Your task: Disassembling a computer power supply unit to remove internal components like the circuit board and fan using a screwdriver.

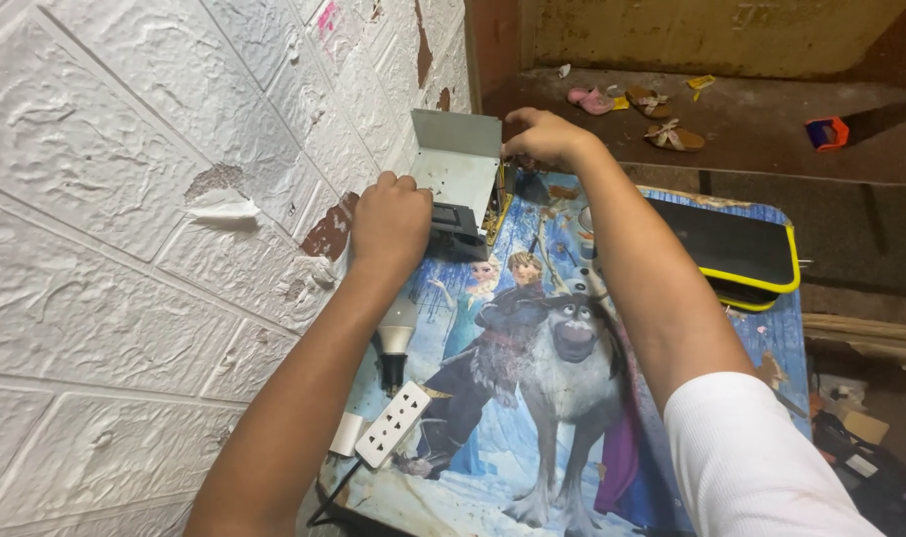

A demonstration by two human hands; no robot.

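A grey metal box point(460, 159), like a power supply case, stands on edge at the far end of a small table point(493, 438) with a cartoon picture on its top. My left hand point(388, 224) rests against the box's lower left side, near its black socket part point(455, 227). At the box's upper right corner, my right hand point(544, 136) grips the edge. Wires and inner parts point(502, 194) show at the box's right side.
A white power strip point(393, 424) with a black plug in it lies at the table's near left. A black and yellow pad point(736, 249) sits at the right. A white brick-pattern wall point(125, 199) is close on the left. Sandals point(661, 114) lie on the floor beyond.
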